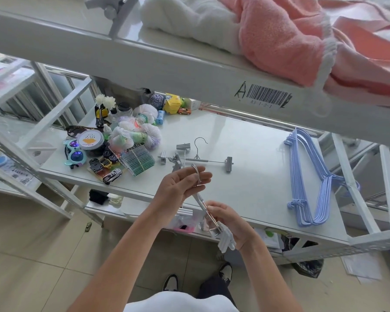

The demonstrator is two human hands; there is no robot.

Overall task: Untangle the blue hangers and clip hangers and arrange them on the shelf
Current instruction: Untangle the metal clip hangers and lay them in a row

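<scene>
A stack of blue hangers (306,176) lies flat at the right end of the white shelf (245,140). One grey clip hanger (208,162) rests near the shelf's middle, hook pointing away, with more loose clips at its left. My left hand (180,184) pinches the metal hook of a bundle of clip hangers (206,210) held over the shelf's front edge. My right hand (229,222) grips the same bundle lower down, near its pale clips (226,240).
A heap of small goods (122,140) with toy cars, a round tub, net bags and sunglasses fills the shelf's left part. An upper shelf beam (189,70) with a barcode label hangs close overhead, holding pink and white towels (279,37). A diagonal brace (358,199) crosses at right.
</scene>
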